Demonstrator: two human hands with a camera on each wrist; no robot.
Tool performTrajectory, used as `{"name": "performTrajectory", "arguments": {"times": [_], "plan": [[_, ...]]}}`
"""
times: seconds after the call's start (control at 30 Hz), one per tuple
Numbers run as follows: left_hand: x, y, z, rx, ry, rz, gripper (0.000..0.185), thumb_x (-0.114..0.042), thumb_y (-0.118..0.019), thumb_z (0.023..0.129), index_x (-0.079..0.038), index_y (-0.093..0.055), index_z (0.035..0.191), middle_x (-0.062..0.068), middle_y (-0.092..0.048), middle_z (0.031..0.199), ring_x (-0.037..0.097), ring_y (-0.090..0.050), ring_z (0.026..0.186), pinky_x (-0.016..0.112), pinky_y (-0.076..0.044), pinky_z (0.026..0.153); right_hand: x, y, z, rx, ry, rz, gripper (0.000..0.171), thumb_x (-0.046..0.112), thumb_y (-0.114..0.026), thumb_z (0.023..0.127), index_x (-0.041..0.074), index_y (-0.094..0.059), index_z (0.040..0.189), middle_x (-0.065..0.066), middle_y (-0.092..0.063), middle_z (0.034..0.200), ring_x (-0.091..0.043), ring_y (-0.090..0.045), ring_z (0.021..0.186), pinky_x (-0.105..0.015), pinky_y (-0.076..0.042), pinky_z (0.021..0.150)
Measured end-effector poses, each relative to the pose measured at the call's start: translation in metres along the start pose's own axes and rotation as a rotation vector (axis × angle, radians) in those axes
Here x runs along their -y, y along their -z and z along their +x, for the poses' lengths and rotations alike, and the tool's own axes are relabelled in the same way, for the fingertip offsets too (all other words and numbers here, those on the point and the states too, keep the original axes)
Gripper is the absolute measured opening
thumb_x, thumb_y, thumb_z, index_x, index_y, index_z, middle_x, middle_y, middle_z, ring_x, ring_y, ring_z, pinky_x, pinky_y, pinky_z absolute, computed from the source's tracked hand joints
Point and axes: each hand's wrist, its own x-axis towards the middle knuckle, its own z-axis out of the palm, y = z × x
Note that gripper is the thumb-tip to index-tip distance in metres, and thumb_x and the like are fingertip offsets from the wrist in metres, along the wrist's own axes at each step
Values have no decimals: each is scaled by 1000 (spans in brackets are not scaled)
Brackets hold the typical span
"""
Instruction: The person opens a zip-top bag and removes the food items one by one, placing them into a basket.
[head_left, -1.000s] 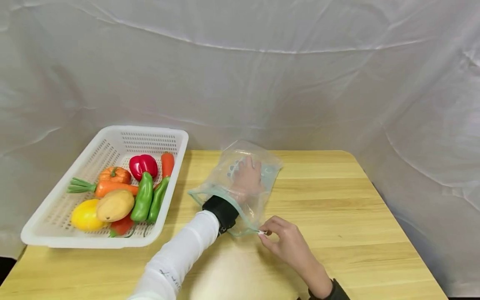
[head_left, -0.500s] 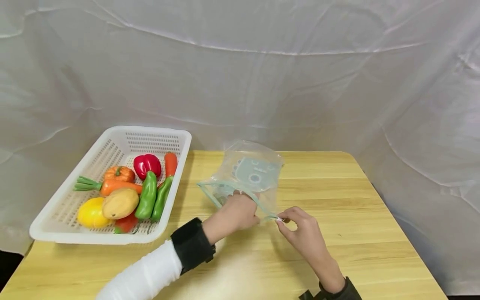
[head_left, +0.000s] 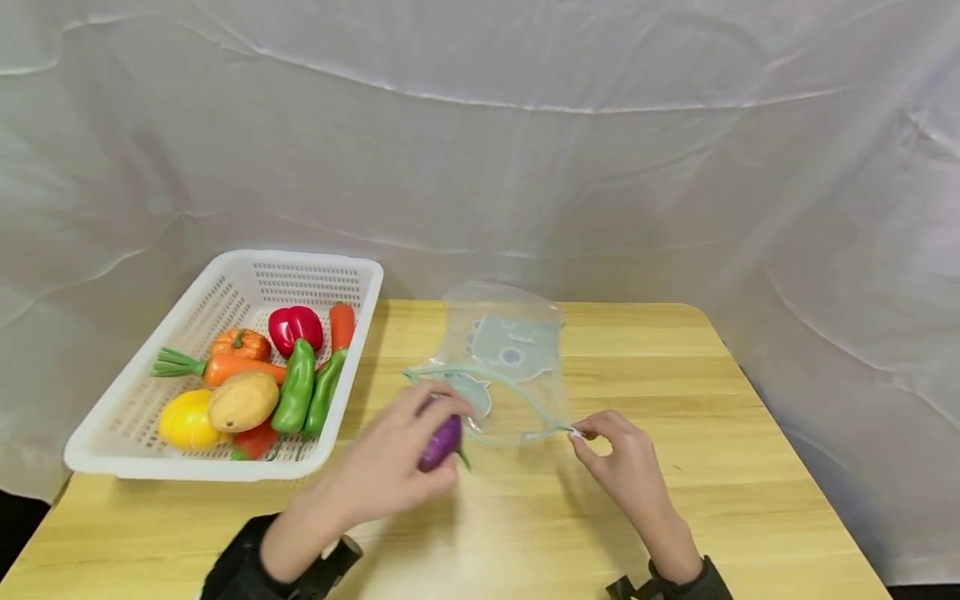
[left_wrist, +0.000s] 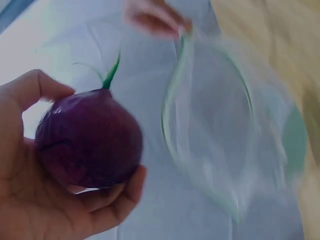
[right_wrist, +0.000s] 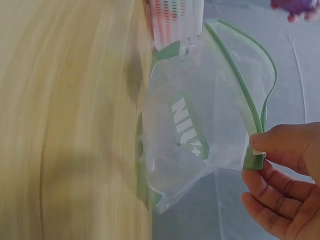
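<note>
Beside the bag [head_left: 510, 367], a glossy purple onion [head_left: 441, 442].

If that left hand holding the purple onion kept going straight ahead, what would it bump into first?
Most likely the open mouth of the clear bag, which the right hand pinches at its corner. The left hand with its onion sits just before it; depth is uncertain.

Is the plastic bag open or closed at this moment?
Open. The bag has its green rim spread into a wide loop; the right hand pinches one end of it.
</note>
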Motion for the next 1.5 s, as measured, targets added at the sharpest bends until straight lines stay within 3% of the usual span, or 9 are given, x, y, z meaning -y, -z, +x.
{"name": "performTrajectory", "arguments": {"times": [0.23, 0.43, 0.6, 0.8, 1.0, 1.13, 1.23, 1.4, 1.5], "plan": [[52, 36, -25, -361, 219, 4, 43, -1, -67, 70, -6, -58, 112, 18, -45, 123, 36, -48, 106, 56, -49, 76, -14, 9, -5, -34, -30, -36, 20, -4, -80, 63, 5, -71, 79, -3, -67, 76, -13, -63, 67, -31, -54, 61], [99, 43, -44, -532, 380, 58, 38, 0, -62, 70, -1, -58, 107, 24, -43, 122, 47, -36, 110, 57, -28, 80, -32, 23, -16, -80, -92, -82, 18, -2, -80, 64, 5, -71, 78, -3, -67, 75, -16, -63, 66, -28, -52, 63], [124, 38, -53, -522, 402, 134, 35, 3, -62, 73, 0, -57, 108, 26, -41, 127, 55, -31, 114, 63, -23, 84, -49, 39, -25, -119, -186, -118, 17, -1, -79, 65, 5, -72, 80, -5, -68, 75, -22, -63, 67, -7, -40, 67], [143, 27, -58, -527, 332, 193, 44, 9, -65, 77, 1, -53, 119, 33, -35, 137, 57, -31, 125, 69, -25, 100, -72, 59, -33, -124, -296, -168, 13, 2, -77, 69, 4, -72, 81, -8, -68, 78, -30, -63, 71, -13, -43, 63], [148, 23, -66, -374, 434, 195, 55, 8, -53, 85, -1, -39, 137, 36, -24, 145, 58, -18, 132, 71, -18, 101, -102, 75, -42, -177, -394, -228, 12, 1, -76, 69, 1, -72, 80, -13, -68, 77, -33, -61, 72, -5, -34, 59], [149, 22, -73, -266, 488, 181, 59, 0, -51, 90, -3, -29, 144, 36, -21, 146, 57, -19, 132, 70, -11, 105, -120, 87, -46, -185, -538, -269, 11, 6, -74, 73, 2, -73, 82, -16, -69, 81, -7, -56, 65, -22, -41, 66], [150, 21, -75, -218, 498, 189, 52, -6, -50, 92, -1, -34, 141, 34, -23, 146, 57, -23, 131, 70, -8, 106, -133, 96, -50, -186, -646, -288, 12, 10, -72, 75, 2, -73, 84, -19, -70, 84, 7, -45, 62, -35, -40, 71], [149, 19, -76, -171, 489, 243, 39, -10, -52, 91, 1, -50, 128, 33, -37, 139, 56, -30, 126, 73, -12, 103, -154, 108, -56, -179, -772, -296, 19, 14, -68, 79, -1, -72, 90, -18, -70, 80, 13, -40, 55, -35, -41, 69], [149, 18, -77, -163, 488, 261, 36, -11, -52, 91, 0, -53, 125, 33, -42, 135, 55, -31, 126, 72, -13, 102, -165, 114, -58, -186, -831, -298, 22, 15, -65, 81, -2, -71, 94, -12, -68, 68, 26, -24, 53, -37, -41, 72]]}}
